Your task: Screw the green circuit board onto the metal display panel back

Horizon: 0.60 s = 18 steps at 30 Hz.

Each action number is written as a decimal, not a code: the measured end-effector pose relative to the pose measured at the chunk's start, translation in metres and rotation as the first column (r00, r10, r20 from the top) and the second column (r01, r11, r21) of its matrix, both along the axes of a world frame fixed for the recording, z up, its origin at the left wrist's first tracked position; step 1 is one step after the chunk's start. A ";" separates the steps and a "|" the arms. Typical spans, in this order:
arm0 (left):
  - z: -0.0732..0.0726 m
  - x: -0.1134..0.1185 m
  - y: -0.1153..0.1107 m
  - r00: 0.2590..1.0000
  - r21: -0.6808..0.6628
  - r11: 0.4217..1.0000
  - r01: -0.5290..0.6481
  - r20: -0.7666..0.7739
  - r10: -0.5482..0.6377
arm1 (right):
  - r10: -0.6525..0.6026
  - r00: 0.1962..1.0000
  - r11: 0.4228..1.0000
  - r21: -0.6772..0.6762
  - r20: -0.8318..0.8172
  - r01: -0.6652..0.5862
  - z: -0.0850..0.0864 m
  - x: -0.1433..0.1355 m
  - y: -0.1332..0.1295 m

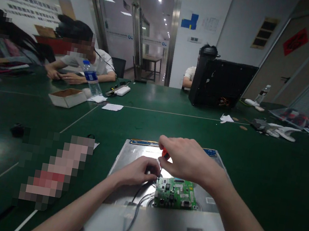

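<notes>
My right hand (184, 158) grips a screwdriver (166, 154) by its red-orange handle, its shaft pointing down at the upper left corner of a green circuit board (178, 191). My left hand (141, 171) is curled beside the screwdriver's tip, thumb and fingers drawn together; whether something is between them I cannot make out. The board lies on the silver metal back of a flat display panel (106, 216). Dark cables (136, 214) run from the board's left side towards the panel's near edge. A narrow blue board strip (143, 143) lines the panel's far edge.
Left of the panel lies a blurred-out flat item (55, 169). Farther off stand an open white box (68, 98) and a water bottle (92, 77). A large black device (222, 83) stands at the table's far side. Other people sit around the green table (147, 124).
</notes>
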<state>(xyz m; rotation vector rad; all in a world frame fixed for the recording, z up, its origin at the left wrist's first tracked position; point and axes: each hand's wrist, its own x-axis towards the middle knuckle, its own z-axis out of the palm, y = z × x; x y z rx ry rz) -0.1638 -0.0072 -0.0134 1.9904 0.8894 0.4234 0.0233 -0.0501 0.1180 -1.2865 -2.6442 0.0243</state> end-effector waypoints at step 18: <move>0.003 -0.001 -0.002 1.000 0.022 1.000 0.021 0.000 -0.021 | 0.001 1.000 0.998 -0.056 -0.006 -0.001 0.003 0.003 0.000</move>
